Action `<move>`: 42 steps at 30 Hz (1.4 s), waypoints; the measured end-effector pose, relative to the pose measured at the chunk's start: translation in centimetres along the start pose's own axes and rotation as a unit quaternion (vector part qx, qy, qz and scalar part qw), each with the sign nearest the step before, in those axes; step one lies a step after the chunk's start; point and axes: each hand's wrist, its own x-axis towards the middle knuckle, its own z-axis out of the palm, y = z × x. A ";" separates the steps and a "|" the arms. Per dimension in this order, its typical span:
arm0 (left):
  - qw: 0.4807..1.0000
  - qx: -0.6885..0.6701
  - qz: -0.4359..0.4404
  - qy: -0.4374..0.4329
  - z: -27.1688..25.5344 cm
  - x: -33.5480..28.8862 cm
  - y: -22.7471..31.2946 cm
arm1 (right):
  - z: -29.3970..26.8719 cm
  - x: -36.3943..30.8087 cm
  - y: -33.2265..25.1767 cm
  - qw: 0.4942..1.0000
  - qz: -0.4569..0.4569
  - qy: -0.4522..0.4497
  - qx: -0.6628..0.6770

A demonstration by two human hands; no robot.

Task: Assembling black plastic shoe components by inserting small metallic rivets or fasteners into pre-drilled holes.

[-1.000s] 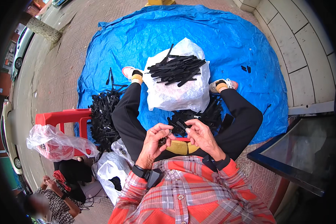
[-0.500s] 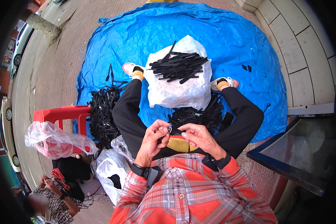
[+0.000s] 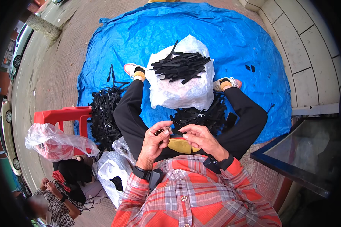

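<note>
The person's left hand (image 3: 154,143) is on the near side of a bulky white translucent plastic bundle (image 3: 180,96), thumb and forefinger pinching small silvery metal pieces (image 3: 166,129), some resting against the curled fingers. The right hand (image 3: 204,139), also on the bundle's near side and a little apart from the left, has its thumb and fingertips drawn close together; a dark sliver shows near them, but one cannot tell whether it is gripped.

On top of the bundle lies a loose pile of flat, narrow black strips (image 3: 182,67). A tangled heap of similar black strips (image 3: 104,115) lies to the bundle's left, and a second dark heap (image 3: 201,119) sits just on its near side, between the person's black-trousered legs. The bundle stands on a crumpled blue plastic tarpaulin (image 3: 246,41). Farther left of it is a red plastic stool (image 3: 62,115) draped with a clear plastic bag (image 3: 45,138); well to its near left, a seated co-worker in a patterned top (image 3: 57,204) holds both hands together.
</note>
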 end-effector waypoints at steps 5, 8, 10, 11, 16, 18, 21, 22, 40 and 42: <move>0.999 0.041 -0.006 -0.020 -0.1 0.1 -0.3 | 0.2 0.0 -0.1 1.000 -0.016 0.000 -0.011; 0.991 0.135 -0.003 0.008 0.1 -0.4 -0.2 | 0.4 0.1 0.3 1.000 -0.016 0.004 -0.022; 0.980 0.199 0.017 0.021 0.2 -1.0 -0.1 | 0.5 0.2 0.3 1.000 -0.016 -0.020 -0.015; 0.970 0.239 0.027 0.024 0.2 -1.3 -0.1 | 0.6 0.4 0.6 1.000 -0.013 -0.027 -0.007; 0.969 0.221 0.099 0.043 0.3 -2.2 -0.1 | 1.9 0.6 0.8 0.998 -0.018 -0.040 0.046; 0.973 0.215 0.082 0.034 -0.2 -2.8 0.2 | 2.1 0.3 0.9 0.998 -0.008 -0.043 0.037; 0.970 0.230 0.068 0.047 -0.3 -4.0 0.1 | 2.1 -0.3 0.8 0.998 0.010 -0.057 0.010; 0.970 0.230 0.064 0.044 -0.2 -4.4 0.2 | 2.0 -0.6 0.4 0.995 0.038 -0.090 -0.015; 0.909 0.384 0.143 0.074 1.3 -1.6 -2.0 | 3.9 0.4 -0.4 0.862 -0.253 0.154 -0.411; 0.879 0.425 0.202 0.084 0.9 -1.5 -2.4 | 4.5 1.0 0.0 0.839 -0.260 0.149 -0.455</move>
